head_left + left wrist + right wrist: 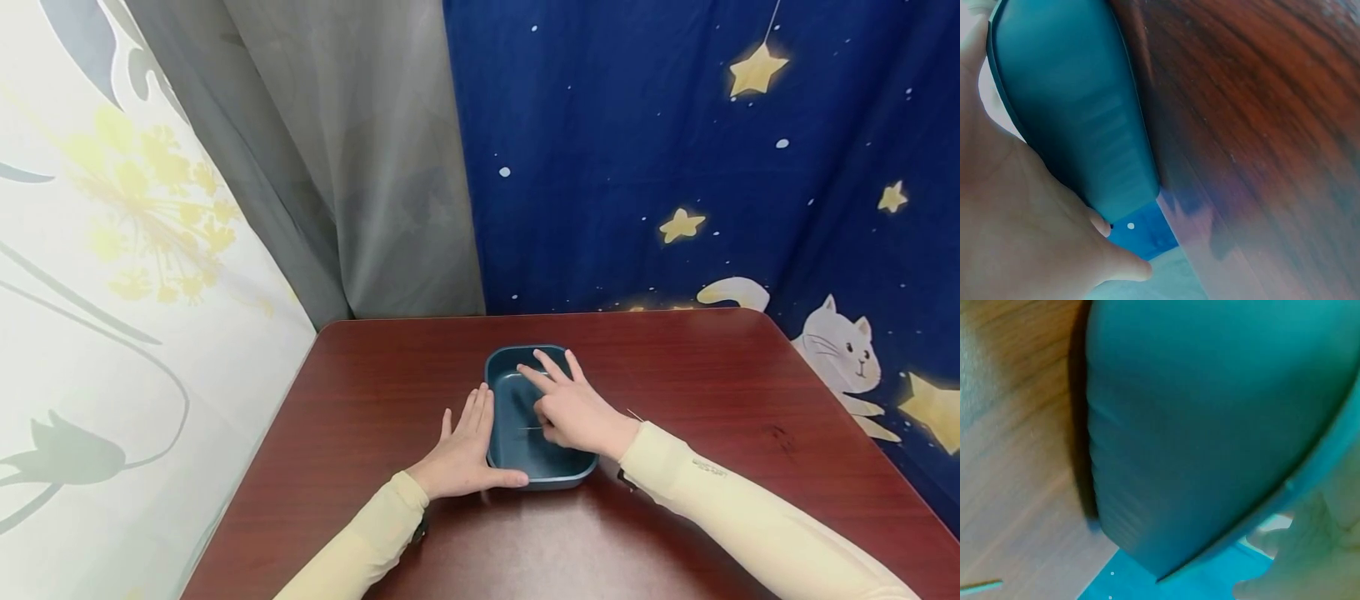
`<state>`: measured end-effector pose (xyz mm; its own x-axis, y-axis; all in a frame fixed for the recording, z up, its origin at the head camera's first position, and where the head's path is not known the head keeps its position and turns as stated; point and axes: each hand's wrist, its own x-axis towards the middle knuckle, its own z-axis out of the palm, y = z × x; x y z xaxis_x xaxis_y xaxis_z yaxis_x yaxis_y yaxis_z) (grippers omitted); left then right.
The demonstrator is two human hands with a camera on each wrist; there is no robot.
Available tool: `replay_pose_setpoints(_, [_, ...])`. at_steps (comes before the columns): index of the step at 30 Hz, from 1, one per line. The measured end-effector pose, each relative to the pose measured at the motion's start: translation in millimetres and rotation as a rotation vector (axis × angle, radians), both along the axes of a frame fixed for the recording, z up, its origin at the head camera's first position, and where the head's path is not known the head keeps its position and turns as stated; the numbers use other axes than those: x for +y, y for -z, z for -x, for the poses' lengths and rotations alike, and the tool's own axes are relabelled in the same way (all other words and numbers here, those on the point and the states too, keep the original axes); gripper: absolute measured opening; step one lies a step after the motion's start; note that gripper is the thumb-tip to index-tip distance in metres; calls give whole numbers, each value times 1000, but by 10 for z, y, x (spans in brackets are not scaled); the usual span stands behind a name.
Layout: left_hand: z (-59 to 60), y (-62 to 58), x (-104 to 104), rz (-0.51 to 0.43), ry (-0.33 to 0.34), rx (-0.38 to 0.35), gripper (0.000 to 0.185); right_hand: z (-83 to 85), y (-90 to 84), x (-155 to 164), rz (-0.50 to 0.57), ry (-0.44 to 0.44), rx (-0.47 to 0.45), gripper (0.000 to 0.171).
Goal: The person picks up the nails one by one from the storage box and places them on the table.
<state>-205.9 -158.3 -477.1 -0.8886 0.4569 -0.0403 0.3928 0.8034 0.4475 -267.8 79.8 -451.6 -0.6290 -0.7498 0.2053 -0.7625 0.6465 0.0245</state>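
A dark blue tray (536, 417) is sitting on the near middle of the red-brown table (712, 400); the left hand (465, 450) is lying flat against its left wall, fingers straight and together, thumb running along the near corner; the right hand (573, 408) is reaching into the tray, two fingers spread, the others curled; whether they are pinching anything cannot be told. The head view alone is showing both hands whole; the left wrist view is showing the tray's outer wall (1085, 125) against the palm (1029, 237); the right wrist view is showing the wall (1210, 425) blurred.

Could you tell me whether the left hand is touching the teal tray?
Touching. In the head view the left hand lies flat against the teal tray's left wall, thumb along its near corner; the left wrist view shows the palm against the wall.
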Motion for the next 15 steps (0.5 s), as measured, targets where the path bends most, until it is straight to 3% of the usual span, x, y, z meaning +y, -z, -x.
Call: replay_pose_setpoints(15, [-8, -1, 6, 24, -10, 1, 134, -26, -182, 128, 55, 39, 8, 25])
